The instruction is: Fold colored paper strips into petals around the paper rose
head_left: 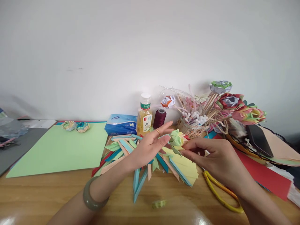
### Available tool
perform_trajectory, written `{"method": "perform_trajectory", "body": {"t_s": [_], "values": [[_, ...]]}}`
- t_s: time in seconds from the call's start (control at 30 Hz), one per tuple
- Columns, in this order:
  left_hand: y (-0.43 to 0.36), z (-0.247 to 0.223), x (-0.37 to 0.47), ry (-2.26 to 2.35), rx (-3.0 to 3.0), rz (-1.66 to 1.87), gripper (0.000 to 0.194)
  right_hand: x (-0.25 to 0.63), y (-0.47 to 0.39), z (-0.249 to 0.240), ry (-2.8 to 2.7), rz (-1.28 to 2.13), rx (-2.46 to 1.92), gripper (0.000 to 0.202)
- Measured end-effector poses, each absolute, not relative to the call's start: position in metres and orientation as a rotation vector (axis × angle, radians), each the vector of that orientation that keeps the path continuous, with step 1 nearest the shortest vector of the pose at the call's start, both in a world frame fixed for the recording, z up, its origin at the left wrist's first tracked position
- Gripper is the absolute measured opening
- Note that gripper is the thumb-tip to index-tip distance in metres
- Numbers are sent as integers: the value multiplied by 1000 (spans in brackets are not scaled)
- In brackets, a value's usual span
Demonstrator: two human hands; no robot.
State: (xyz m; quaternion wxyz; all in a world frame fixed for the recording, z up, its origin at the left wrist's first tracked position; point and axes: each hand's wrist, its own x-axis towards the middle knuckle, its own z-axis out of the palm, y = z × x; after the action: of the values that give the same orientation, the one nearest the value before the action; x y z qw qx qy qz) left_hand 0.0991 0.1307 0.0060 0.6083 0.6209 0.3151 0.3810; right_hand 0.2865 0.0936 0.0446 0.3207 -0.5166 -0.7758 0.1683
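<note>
- Head view, only one you've got.
- Your right hand point(213, 153), right of center: thumb and index pinched on the base of a green-and-yellow paper flower point(176, 139). Other fingers curl in toward your palm.
- That flower is just right of frame center, held up above the table point(70, 197), green petals around a pale yellow part.
- Your left hand point(150, 143), center: fingers stretched out, thumb apart from them. Thumb tip is right at the flower's left side; can't tell if you're touching it. Ring point(158, 132) on one finger, green bangle point(96, 194) on the forearm.
- Under your hands, center: a heap of folded paper strips point(126, 147) in blue, green, peach and red. Pale yellow paper point(188, 167) on its right side.
- Lower right: yellow scissors handles point(217, 198), near your right wrist.
- Bottom center: small yellowish item point(158, 204), too blurred to call.
- Behind the heap, left to right: blue tissue pack point(120, 125), white-capped bottle point(144, 120), dark red thread spool point(160, 118).
- Right of those: finished paper flowers point(231, 100) on sticks.
- Left: light green sheet point(63, 150), two paper rosettes point(82, 126) on its far edge.
</note>
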Motion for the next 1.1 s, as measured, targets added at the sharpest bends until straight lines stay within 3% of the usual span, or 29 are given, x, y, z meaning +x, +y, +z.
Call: {"method": "perform_trajectory", "body": {"t_s": [0.13, 0.37, 0.77, 1.1], "values": [[131, 8, 103, 632, 1231, 672, 69, 285, 95, 41, -2116, 361, -1313, 31], [130, 7, 107, 533, 1103, 921, 48, 280, 91, 39, -2147, 132, -1228, 17], [128, 4, 108, 470, 1160, 1041, 49, 280, 95, 44, -2100, 420, -1260, 23], [124, 12, 103, 620, 1192, 980, 49, 280, 94, 39, -2139, 156, -1285, 25]]}}
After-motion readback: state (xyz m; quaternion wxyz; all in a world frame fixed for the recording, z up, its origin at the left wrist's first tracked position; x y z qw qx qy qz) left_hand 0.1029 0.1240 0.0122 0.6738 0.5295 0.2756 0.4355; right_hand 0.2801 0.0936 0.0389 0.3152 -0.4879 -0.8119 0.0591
